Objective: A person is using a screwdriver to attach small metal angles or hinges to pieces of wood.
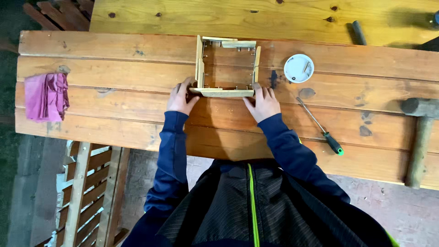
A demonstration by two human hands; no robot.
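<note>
**Soft daylight, mild softness throughout**

Even, diffuse daylight falls on the wooden workbench (114, 68), bright without glare. The person casts a faint shadow on the planks just below the small wooden frame (227, 66). The far right corner lies in darker shade. Detail is slightly soft overall, and the bench edges bow a little toward the corners.

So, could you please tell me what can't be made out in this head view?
- Left hand and right hand: fingertips hidden behind the near side of the wooden frame, so the grip is unclear.
- White dish: contents too small to identify.
- Hammer: head cut off by the right edge.
- Dark rod: upper end lost in shadow.
- Pink cloth: folds hide anything inside.
</note>
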